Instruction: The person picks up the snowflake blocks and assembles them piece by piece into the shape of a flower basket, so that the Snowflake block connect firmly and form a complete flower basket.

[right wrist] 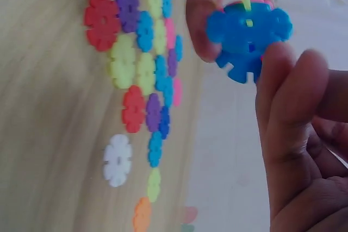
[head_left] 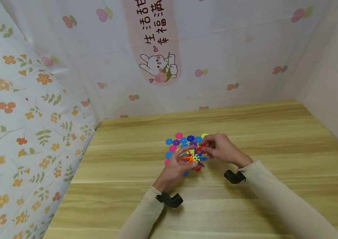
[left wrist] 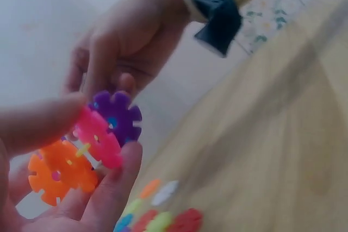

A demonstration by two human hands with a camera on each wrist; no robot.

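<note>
My left hand [head_left: 173, 167] holds a cluster of interlocked plastic snowflake discs [head_left: 195, 158] over the table, thumb on one side and fingers on the other. In the left wrist view the cluster shows an orange disc [left wrist: 54, 169], a pink disc [left wrist: 100, 139] and a purple disc [left wrist: 126, 120]. A yellow disc sits at its centre in the head view. My right hand [head_left: 224, 149] is at the cluster's right side, thumb and forefinger pinching the edge of a blue disc [right wrist: 247, 28] in the right wrist view. Its other fingers are curled in.
Loose discs lie flat on the wooden table [head_left: 121, 196] beneath and beyond the hands, among them a white disc [right wrist: 117, 160], a red disc [right wrist: 101, 23] and an orange disc [right wrist: 142, 214]. Printed cloth [head_left: 97, 66] hangs behind the table's far edge.
</note>
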